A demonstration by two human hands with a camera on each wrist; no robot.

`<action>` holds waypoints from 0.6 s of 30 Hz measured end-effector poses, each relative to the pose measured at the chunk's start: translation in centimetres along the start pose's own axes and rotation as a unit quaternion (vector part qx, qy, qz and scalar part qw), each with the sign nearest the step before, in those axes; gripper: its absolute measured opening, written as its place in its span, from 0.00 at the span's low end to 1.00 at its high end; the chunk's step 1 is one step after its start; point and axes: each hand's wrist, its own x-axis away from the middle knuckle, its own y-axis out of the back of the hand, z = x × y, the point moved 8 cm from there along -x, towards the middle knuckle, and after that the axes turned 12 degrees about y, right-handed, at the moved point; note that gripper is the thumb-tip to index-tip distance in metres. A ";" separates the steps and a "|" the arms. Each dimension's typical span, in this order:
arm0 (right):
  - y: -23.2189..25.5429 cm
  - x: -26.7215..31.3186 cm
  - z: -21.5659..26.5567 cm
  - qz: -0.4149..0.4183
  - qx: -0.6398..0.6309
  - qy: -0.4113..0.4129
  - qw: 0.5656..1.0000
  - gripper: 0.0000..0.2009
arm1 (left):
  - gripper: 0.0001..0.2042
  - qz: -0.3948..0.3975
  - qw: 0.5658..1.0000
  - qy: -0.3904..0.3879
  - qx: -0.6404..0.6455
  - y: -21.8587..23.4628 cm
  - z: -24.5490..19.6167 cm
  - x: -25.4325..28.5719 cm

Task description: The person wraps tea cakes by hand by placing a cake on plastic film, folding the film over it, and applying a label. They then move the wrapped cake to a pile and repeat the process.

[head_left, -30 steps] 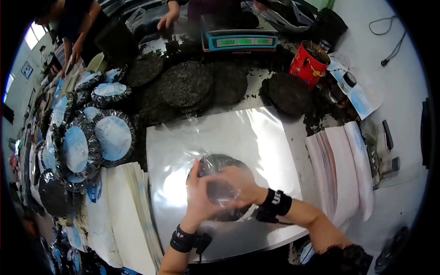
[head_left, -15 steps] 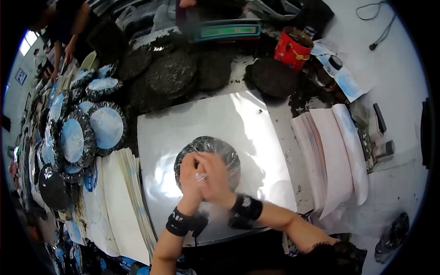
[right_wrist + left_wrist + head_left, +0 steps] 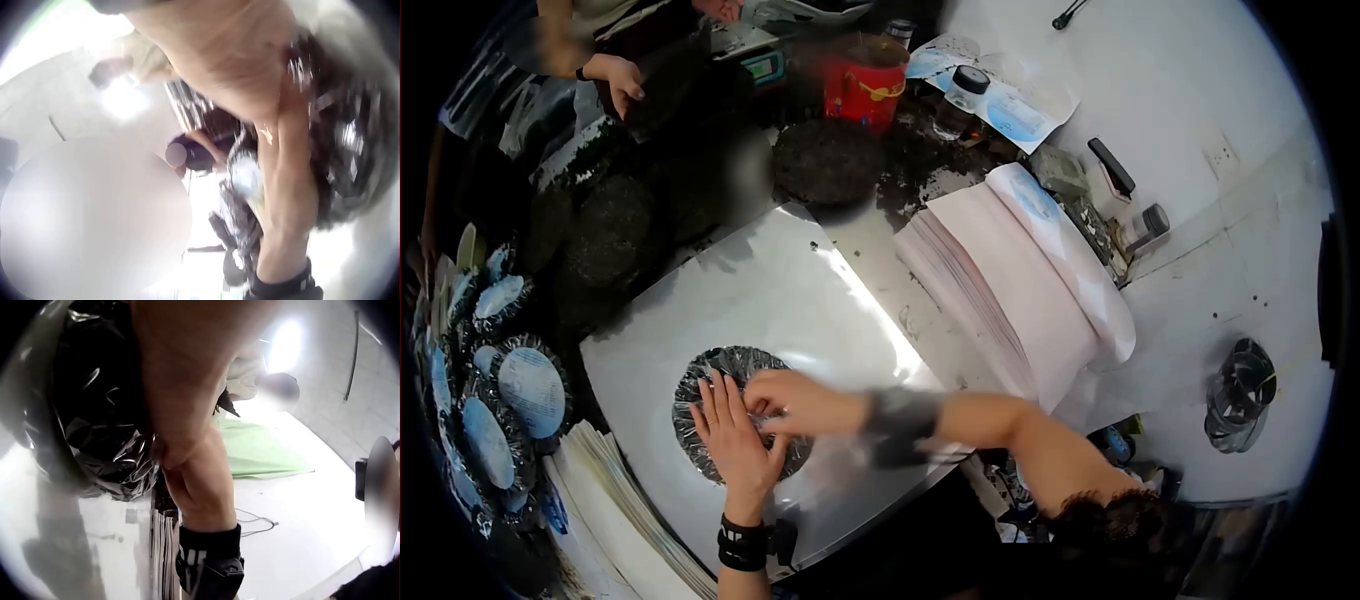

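A round dark cake [image 3: 690,425] in crinkled clear plastic film lies on the shiny metal sheet [image 3: 730,290]. My left hand [image 3: 738,445] rests on top of it, fingers straight and pointing away from me. From the right, my right hand [image 3: 800,400] reaches over the cake with curled fingers and pinches gathered film beside the left thumb; its fingertips are partly hidden. The left wrist view shows the glossy wrapped side of the cake [image 3: 100,406] next to both hands. Blurred wrapping [image 3: 350,131] fills the right side of the right wrist view.
Wrapped cakes with blue labels [image 3: 530,390] are heaped at left. Paper stacks flank the sheet, one at left [image 3: 615,500], one at right [image 3: 1010,270]. Behind are bare dark discs [image 3: 825,160], a red bucket [image 3: 865,90], a lidded jar [image 3: 962,100] and another person's hand [image 3: 615,82].
The loose film first lay spread over the sheet, then was gathered around the cake. My hands, together over its middle, have shifted: left flattened, right drawn rightward. The head view has turned right.
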 end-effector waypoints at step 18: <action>45.5 20.1 8.6 -0.215 0.498 -0.266 0.797 0.12 | 0.43 0.004 0.999 0.017 -0.028 -0.4 0.5 0.1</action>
